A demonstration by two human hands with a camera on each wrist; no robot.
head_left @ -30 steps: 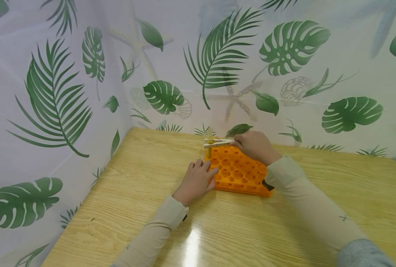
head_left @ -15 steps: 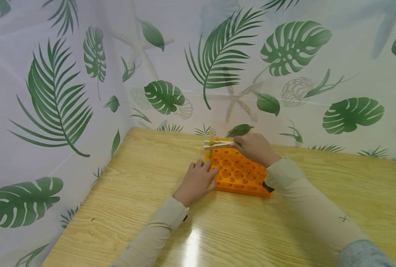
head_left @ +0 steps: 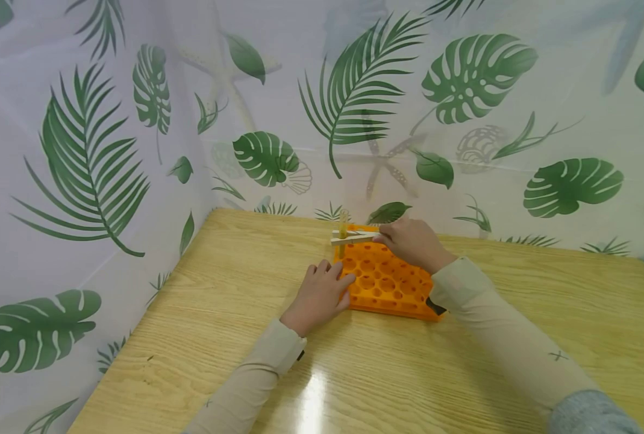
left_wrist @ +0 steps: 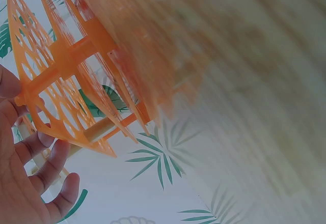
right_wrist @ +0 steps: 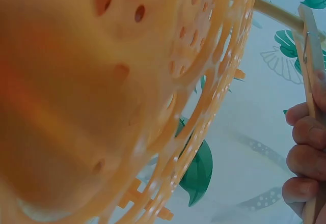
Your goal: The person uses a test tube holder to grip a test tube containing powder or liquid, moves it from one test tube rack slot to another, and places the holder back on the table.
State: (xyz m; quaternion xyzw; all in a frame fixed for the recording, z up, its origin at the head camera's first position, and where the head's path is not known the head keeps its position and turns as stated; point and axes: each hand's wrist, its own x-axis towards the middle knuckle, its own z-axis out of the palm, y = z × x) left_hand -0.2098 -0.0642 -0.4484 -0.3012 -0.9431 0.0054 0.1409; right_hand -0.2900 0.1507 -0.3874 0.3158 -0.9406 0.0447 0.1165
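Observation:
My right hand [head_left: 412, 242] grips a wooden test tube clamp [head_left: 361, 238] by its handles. In the right wrist view, fingers curl round the clamp [right_wrist: 308, 66] below its metal spring. Between its spread prongs stands a glass test tube [head_left: 344, 220] with yellow liquid, upright at the back left corner of an orange test tube rack [head_left: 397, 311]. My left hand [head_left: 318, 295] holds the rack's left end, thumb at the front and fingers over the edge. In the left wrist view, fingertips [left_wrist: 60, 151] curl at the end of the rack [left_wrist: 38, 83].
The rack has rows of round holes on tiered shelves. It stands on a wood-grain table [head_left: 218, 289], near the back edge. A white leaf-patterned cloth [head_left: 278, 90] hangs right behind and along the left side.
The clamp's prongs sit slightly lower on the tube, and more of the tube shows above them. My left hand stays in place at the rack.

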